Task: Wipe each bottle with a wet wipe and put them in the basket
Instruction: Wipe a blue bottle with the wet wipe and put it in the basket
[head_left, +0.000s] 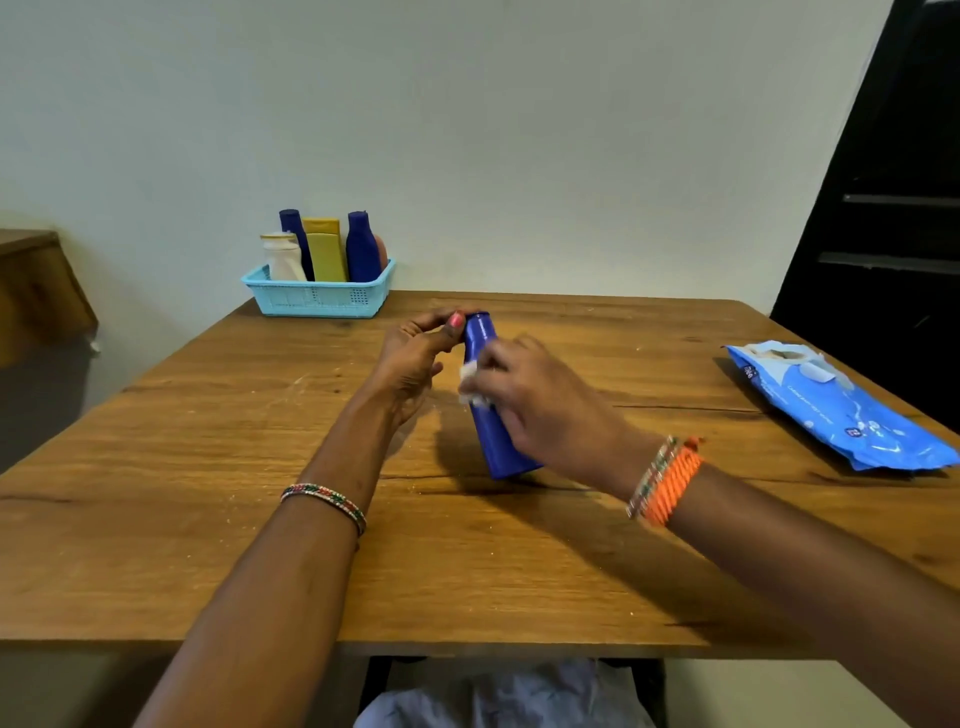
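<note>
Head view. My left hand (415, 353) pinches the cap end of the blue bottle (491, 415), thumb and fingertips curled round its top. The bottle stands tilted on the wooden table (208, 519), well in front of the basket (317, 296). My right hand (545, 405) closes round the bottle's middle, fingers curled and pressing a white wet wipe (470, 384) against its side. The turquoise basket, at the table's far edge by the wall, holds five upright bottles. The wipes pack (836, 405) lies far right of the basket, flap open.
</note>
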